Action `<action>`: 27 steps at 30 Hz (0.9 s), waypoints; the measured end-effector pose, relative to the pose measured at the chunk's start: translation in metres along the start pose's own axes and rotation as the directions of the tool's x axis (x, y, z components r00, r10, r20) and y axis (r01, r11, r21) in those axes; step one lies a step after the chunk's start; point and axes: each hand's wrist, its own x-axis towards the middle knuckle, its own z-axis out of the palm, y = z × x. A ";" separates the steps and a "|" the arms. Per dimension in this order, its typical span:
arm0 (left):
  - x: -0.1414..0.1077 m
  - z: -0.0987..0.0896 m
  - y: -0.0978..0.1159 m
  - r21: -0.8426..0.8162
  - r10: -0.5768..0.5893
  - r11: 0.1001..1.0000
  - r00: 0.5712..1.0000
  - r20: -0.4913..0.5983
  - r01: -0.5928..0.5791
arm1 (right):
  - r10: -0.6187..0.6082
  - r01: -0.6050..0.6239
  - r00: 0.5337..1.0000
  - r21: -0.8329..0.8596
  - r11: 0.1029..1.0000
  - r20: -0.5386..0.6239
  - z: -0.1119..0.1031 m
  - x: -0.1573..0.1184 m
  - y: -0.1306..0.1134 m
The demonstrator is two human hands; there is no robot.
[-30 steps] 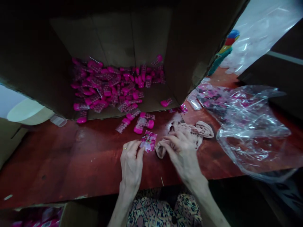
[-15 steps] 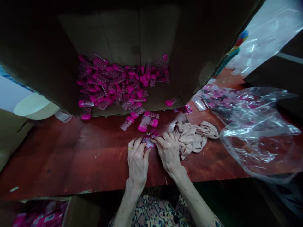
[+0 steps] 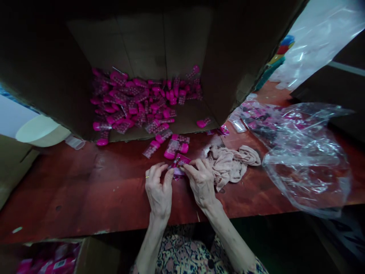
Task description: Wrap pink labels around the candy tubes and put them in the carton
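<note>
A small shiny pink packet (image 3: 180, 161) with a pale lower part lies between my hands above the red tabletop. My left hand (image 3: 159, 192), with a ring on one finger, has its thumb and fingertips closed at the packet's left edge. From the other side, my right hand (image 3: 202, 184) pinches it, partly covering its right end. Just beyond my fingertips lie several clear tubes with pink caps (image 3: 170, 153), which seem to be filled with small round pieces. A crumpled beige cloth (image 3: 232, 165) rests beside my right hand.
A large cardboard box (image 3: 188, 121) lies open towards me, with a heap of pink-capped tubes (image 3: 137, 99) inside. To the right spreads a clear plastic bag (image 3: 308, 171) with pink pieces. A white bowl (image 3: 42, 131) stands left, and a lower box (image 3: 94, 253) holds pink packages.
My left hand has shifted left and its thumb has spread further from its fingers. The packet now shows more of its pink surface between my hands. My right hand stays nearly in place.
</note>
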 end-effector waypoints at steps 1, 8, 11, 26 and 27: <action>0.003 0.001 0.001 0.014 -0.010 1.000 0.999 0.045 0.009 | -0.003 0.003 1.000 0.007 1.000 -0.002 0.000 0.000 0.000; 0.008 0.010 0.002 0.034 -0.086 0.996 0.984 0.156 0.081 | -0.019 0.020 1.000 0.061 0.998 -0.021 0.000 -0.001 0.003; 0.006 0.010 0.002 0.035 -0.069 0.997 0.986 0.154 0.065 | -0.013 0.016 0.999 0.088 0.996 -0.031 0.001 -0.001 0.003; 0.002 0.007 -0.003 -0.170 -0.117 0.976 0.987 0.111 0.135 | 0.104 -0.069 0.986 0.246 0.967 -0.128 -0.002 -0.001 0.001; 0.002 0.006 -0.004 -0.214 -0.139 0.964 0.985 0.105 0.159 | 0.140 -0.095 0.981 0.301 0.949 -0.132 -0.003 -0.001 0.000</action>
